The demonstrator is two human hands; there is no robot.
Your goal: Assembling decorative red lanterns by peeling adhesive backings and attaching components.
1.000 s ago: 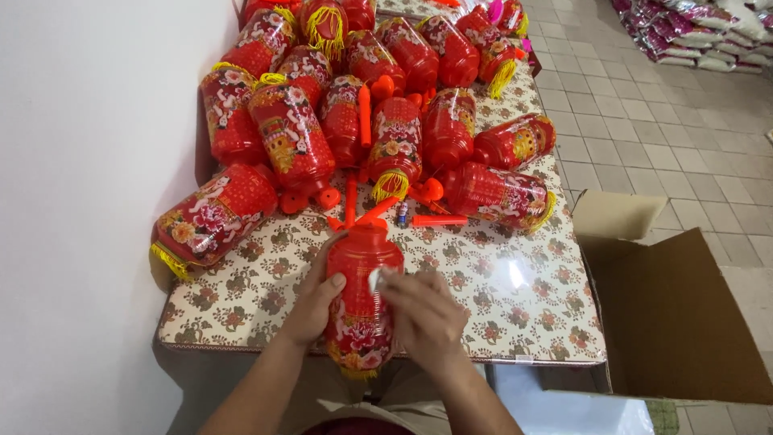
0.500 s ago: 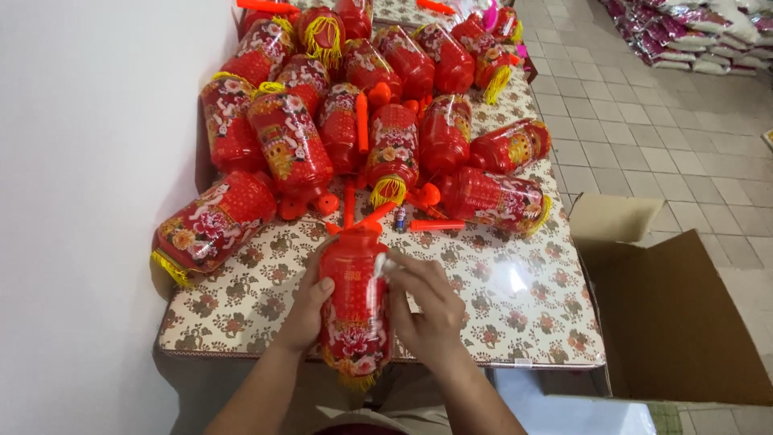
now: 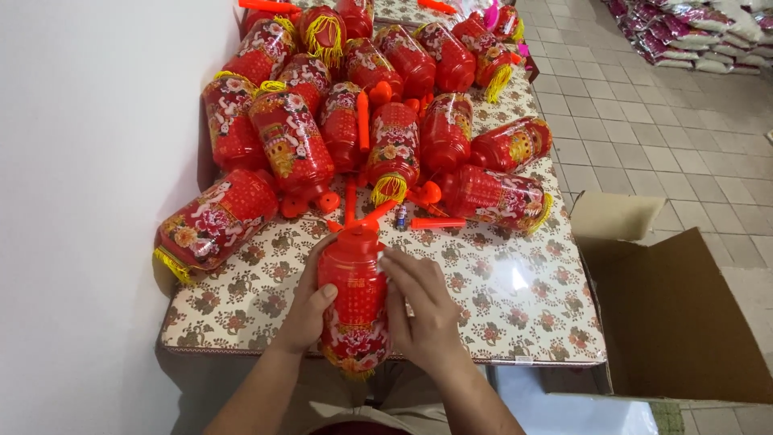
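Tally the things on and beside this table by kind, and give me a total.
Held lantern, between left hand and right hand: 1
Red lanterns lying on the table: about 17; they overlap, so the count is not exact
Cardboard box beside the table: 1
Total: about 19

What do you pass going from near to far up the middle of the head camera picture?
Left hand and right hand around a red lantern → orange stick on the flowered table → pile of red lanterns.
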